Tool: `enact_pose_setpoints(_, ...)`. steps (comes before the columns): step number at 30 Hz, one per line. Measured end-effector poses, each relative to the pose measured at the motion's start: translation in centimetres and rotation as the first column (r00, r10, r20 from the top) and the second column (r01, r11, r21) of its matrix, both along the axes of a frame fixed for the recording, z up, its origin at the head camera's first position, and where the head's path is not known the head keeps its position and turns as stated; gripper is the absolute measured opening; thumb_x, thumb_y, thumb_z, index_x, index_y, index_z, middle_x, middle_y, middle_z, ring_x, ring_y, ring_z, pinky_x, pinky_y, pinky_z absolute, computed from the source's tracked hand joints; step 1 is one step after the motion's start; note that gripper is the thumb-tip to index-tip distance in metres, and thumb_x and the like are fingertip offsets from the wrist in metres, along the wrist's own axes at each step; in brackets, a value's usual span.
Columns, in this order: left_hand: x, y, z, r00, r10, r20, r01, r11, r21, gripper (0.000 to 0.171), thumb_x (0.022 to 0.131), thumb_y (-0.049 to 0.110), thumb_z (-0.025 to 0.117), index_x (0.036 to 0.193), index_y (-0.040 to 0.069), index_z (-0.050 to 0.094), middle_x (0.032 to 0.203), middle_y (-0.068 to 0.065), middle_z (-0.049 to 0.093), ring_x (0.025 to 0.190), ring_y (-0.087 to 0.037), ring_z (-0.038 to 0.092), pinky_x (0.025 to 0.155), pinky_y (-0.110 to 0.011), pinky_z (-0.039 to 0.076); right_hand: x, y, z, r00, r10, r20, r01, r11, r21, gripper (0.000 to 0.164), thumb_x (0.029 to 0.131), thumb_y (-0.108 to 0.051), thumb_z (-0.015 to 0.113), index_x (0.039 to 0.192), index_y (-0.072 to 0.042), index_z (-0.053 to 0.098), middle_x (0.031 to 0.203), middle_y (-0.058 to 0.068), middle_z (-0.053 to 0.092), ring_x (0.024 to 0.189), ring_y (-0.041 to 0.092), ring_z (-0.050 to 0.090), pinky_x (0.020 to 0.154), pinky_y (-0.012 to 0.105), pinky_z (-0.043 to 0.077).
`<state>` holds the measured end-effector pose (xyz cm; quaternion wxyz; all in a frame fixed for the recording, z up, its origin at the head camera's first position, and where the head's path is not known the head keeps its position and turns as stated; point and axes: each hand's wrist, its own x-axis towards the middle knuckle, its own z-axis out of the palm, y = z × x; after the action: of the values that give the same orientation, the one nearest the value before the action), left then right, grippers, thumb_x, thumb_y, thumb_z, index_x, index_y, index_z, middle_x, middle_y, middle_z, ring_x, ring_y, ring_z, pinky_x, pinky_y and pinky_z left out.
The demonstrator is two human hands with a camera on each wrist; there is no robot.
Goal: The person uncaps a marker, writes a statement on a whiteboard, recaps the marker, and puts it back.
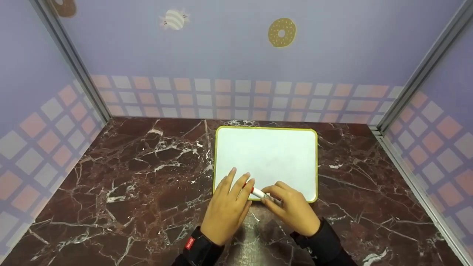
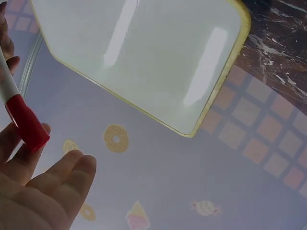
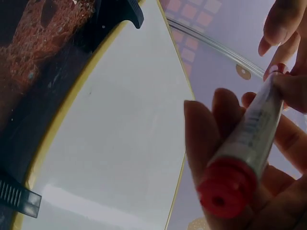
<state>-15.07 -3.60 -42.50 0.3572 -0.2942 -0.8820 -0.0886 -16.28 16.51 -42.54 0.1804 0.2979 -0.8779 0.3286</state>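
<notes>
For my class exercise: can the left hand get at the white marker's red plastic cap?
Likely yes: the left hand seems to pinch the cap, while the right hand holds the white barrel, leaving that end free.

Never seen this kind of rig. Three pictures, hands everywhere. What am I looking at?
No robot here: just a person's bare left hand and right hand. The wide picture comes from a camera worn on the head, looking forward and down. The other two come from cameras worn on the wrists, one each, so they look tilted and close-up.

On the dark, marbled tabletop lies a whiteboard with a yellow rim. Patterned walls stand around it.

The right hand holds a white marker over the board's near edge; the left appears to pinch its red cap.
</notes>
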Motion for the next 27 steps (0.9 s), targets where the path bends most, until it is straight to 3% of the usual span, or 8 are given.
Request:
enact_pose_setpoints(4, -0.4, 0.1, -0.4, 0.999, -0.004, -0.039, 0.002, 0.999, -0.040, 0.039, 0.077, 0.026, 0.071, 0.111, 0.009, 0.060, 0.106, -0.004, 0.060, 0.114, -0.028, 0.052, 0.097, -0.040, 0.043, 0.1, 0.0, -0.1, 1.000, 0.010, -0.016, -0.010, 0.999, 0.046, 0.013, 0.086, -0.023, 0.064, 0.098, -0.019, 0.065, 0.080, -0.014, 0.051, 0.064, 0.001, 0.043, 0.056, 0.018, 0.039)
enact_pose_setpoints(6, -0.4, 0.0, -0.5, 0.999, -0.013, -0.053, 0.010, 0.998, -0.066, 0.035, 0.078, 0.028, 0.070, 0.106, 0.008, 0.060, 0.097, -0.003, 0.060, 0.098, -0.022, 0.058, 0.086, -0.032, 0.048, 0.1, 0.0, -0.2, 0.999, 0.018, -0.033, -0.015, 0.997, 0.078, 0.013, 0.087, -0.024, 0.064, 0.099, -0.019, 0.065, 0.079, -0.014, 0.053, 0.064, 0.001, 0.042, 0.057, 0.019, 0.039)
enact_pose_setpoints(11, -0.6, -0.3, -0.5, 0.998, -0.047, -0.051, 0.041, 0.993, -0.114, 0.028, 0.083, 0.030, 0.062, 0.099, 0.008, 0.060, 0.084, 0.001, 0.055, 0.069, -0.011, 0.048, 0.058, -0.021, 0.043, 0.1, 0.2, -0.1, 0.997, 0.049, -0.062, -0.041, 0.991, 0.124, 0.014, 0.087, -0.025, 0.062, 0.100, -0.018, 0.064, 0.078, -0.014, 0.054, 0.065, 0.001, 0.041, 0.059, 0.019, 0.038)
enact_pose_setpoints(19, -0.7, -0.9, 0.2, 0.990, -0.117, -0.077, 0.109, 0.989, -0.102, 0.022, 0.087, 0.030, 0.058, 0.095, 0.009, 0.060, 0.080, 0.003, 0.053, 0.064, -0.009, 0.044, 0.055, -0.019, 0.040, -0.1, 0.7, 0.4, 0.978, 0.177, -0.106, -0.170, 0.983, 0.071, 0.013, 0.089, -0.020, 0.060, 0.102, -0.018, 0.063, 0.083, -0.012, 0.059, 0.059, -0.003, 0.042, 0.053, 0.012, 0.037)
enact_pose_setpoints(27, -0.4, -0.9, 1.1, 0.985, -0.160, -0.071, 0.153, 0.983, -0.104, 0.024, 0.086, 0.032, 0.059, 0.094, 0.010, 0.055, 0.077, 0.003, 0.045, 0.065, -0.010, 0.036, 0.055, -0.020, 0.034, -0.1, 1.4, 1.4, 0.936, 0.274, -0.222, -0.266, 0.962, 0.067, 0.020, 0.084, -0.012, 0.065, 0.104, -0.016, 0.063, 0.079, -0.009, 0.058, 0.057, -0.001, 0.044, 0.052, 0.008, 0.036)
